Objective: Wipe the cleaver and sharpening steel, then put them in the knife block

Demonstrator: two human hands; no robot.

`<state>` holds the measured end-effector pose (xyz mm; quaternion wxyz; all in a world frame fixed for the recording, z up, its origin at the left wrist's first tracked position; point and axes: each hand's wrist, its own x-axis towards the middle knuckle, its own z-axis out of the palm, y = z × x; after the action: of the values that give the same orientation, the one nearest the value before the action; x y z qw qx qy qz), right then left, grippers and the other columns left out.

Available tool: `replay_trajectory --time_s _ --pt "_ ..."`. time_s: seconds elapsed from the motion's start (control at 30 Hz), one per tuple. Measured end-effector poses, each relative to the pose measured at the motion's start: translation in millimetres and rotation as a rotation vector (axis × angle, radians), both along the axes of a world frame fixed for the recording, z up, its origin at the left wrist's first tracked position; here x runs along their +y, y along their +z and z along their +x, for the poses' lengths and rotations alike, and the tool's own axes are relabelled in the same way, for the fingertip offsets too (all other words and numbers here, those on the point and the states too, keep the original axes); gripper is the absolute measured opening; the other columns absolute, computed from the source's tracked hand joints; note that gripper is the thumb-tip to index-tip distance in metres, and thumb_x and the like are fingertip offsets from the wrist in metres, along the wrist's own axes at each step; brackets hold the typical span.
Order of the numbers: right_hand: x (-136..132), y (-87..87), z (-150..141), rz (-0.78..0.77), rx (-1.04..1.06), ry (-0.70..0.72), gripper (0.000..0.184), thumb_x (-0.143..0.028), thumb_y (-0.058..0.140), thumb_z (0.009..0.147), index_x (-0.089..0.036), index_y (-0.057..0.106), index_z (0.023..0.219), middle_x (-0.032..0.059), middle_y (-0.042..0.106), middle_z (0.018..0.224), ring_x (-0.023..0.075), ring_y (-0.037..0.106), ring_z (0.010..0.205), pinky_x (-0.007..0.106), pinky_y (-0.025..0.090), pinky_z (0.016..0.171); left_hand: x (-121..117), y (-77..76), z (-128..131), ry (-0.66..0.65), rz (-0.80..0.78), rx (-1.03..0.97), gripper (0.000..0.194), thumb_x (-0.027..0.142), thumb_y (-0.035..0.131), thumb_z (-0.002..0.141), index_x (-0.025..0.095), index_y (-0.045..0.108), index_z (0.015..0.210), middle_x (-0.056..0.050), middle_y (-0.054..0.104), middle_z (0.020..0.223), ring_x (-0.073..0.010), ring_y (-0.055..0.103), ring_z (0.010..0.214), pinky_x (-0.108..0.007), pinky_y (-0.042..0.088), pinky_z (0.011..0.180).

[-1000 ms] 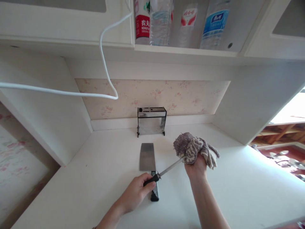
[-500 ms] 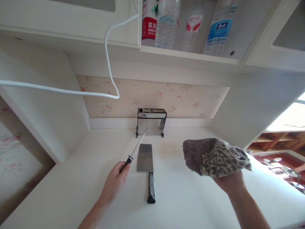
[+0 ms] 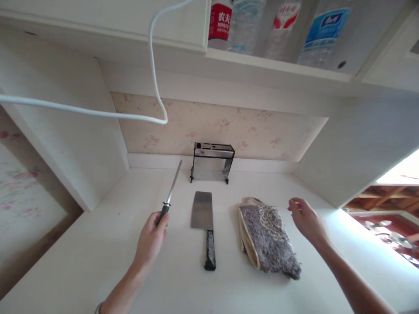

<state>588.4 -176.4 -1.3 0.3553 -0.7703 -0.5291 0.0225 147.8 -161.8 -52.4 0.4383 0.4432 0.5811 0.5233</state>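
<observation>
My left hand (image 3: 151, 237) grips the black handle of a sharpening steel (image 3: 172, 185), whose rod points up and away toward the back wall. A cleaver (image 3: 203, 211) with a dark handle lies flat on the white counter (image 3: 98, 261), just right of that hand. A folded patterned cloth (image 3: 266, 237) lies on the counter to the cleaver's right. My right hand (image 3: 306, 221) hovers just right of the cloth, fingers loosely curled and apart, holding nothing.
A metal knife rack (image 3: 212, 162) stands against the floral back wall. A white cable (image 3: 98, 114) hangs across the upper left. Several water bottles (image 3: 248, 26) sit on the shelf above. White cabinet sides close in left and right.
My right hand has set the cloth down on the counter and let go. My left hand has swung the steel from the right of the cleaver to its left, then raised it.
</observation>
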Motion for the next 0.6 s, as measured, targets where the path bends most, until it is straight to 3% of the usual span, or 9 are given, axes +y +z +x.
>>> replay_trajectory --time_s 0.03,0.1,0.17,0.23,0.3,0.4,0.5,0.6 --pt "-2.9 5.6 -14.2 -0.054 -0.122 0.063 0.040 -0.050 0.042 0.085 -0.023 0.059 0.110 0.0078 0.071 0.085 0.0215 0.066 0.071 0.034 0.048 0.065 -0.9 0.4 2.2 0.004 -0.008 0.008 0.035 0.054 0.058 0.079 0.020 0.053 0.086 0.006 0.044 0.064 -0.0079 0.036 0.047 -0.020 0.026 0.042" --pt "-10.6 12.9 -54.0 -0.239 -0.227 0.436 0.041 -0.044 0.039 0.089 -0.028 0.051 0.125 0.0051 0.071 0.091 0.0202 0.066 0.075 0.030 0.047 0.065 -2.1 0.5 5.8 0.013 -0.026 0.029 0.034 0.052 0.057 0.079 0.020 0.053 0.089 0.006 0.043 0.061 -0.0087 0.037 0.046 -0.020 0.026 0.042" --pt "-16.5 13.7 -99.6 -0.401 -0.358 0.767 0.046 -0.035 0.039 0.090 -0.029 0.043 0.135 0.0044 0.070 0.081 0.0197 0.066 0.070 0.027 0.044 0.062 -2.7 -0.3 7.6 0.028 -0.044 0.049 0.034 0.051 0.057 0.079 0.019 0.053 0.091 0.006 0.043 0.059 -0.0095 0.037 0.046 -0.020 0.026 0.042" --pt "-16.1 8.7 -139.4 -0.473 -0.526 0.943 0.054 -0.024 0.039 0.087 -0.030 0.036 0.141 0.0048 0.069 0.077 0.0200 0.065 0.066 0.026 0.041 0.059 -2.8 -1.7 7.4 0.041 -0.048 0.063 0.036 0.051 0.057 0.079 0.019 0.053 0.094 0.006 0.044 0.058 -0.0100 0.038 0.046 -0.021 0.027 0.043" --pt "-9.4 0.9 -167.5 -0.520 -0.698 1.028 0.060 -0.019 0.041 0.083 -0.032 0.033 0.142 0.0061 0.069 0.075 0.0227 0.066 0.065 0.027 0.039 0.056 -2.5 -3.4 6.2 0.050 -0.046 0.071 0.037 0.051 0.057 0.079 0.019 0.053 0.096 0.006 0.046 0.059 -0.0103 0.039 0.047 -0.021 0.029 0.044" --pt "4.4 -9.6 -187.9 -0.564 -0.836 1.103 0.053 -0.018 0.044 0.079 -0.031 0.046 0.131 0.0083 0.068 0.076 0.0268 0.066 0.068 0.028 0.039 0.056 -1.4 -6.4 4.2 0.042 -0.041 0.060 0.039 0.053 0.057 0.078 0.018 0.054 0.096 0.006 0.045 0.056 -0.0110 0.041 0.047 -0.021 0.029 0.044" --pt "12.4 -12.0 -191.1 -0.628 -0.822 1.163 0.048 -0.017 0.046 0.076 -0.027 0.052 0.123 0.0080 0.067 0.077 0.0257 0.065 0.069 0.029 0.040 0.058 0.3 -9.9 3.0 0.036 -0.022 0.033 0.039 0.053 0.057 0.077 0.018 0.054 0.095 0.007 0.045 0.056 -0.0107 0.041 0.047 -0.022 0.029 0.043" --pt "12.5 -0.5 -185.2 -0.712 -0.705 1.197 0.047 -0.016 0.045 0.077 -0.028 0.052 0.121 0.0058 0.067 0.079 0.0218 0.064 0.068 0.028 0.040 0.058 3.0 -14.0 2.5 0.049 -0.045 0.055 0.038 0.052 0.057 0.077 0.019 0.053 0.095 0.007 0.047 0.057 -0.0108 0.042 0.046 -0.022 0.029 0.043"
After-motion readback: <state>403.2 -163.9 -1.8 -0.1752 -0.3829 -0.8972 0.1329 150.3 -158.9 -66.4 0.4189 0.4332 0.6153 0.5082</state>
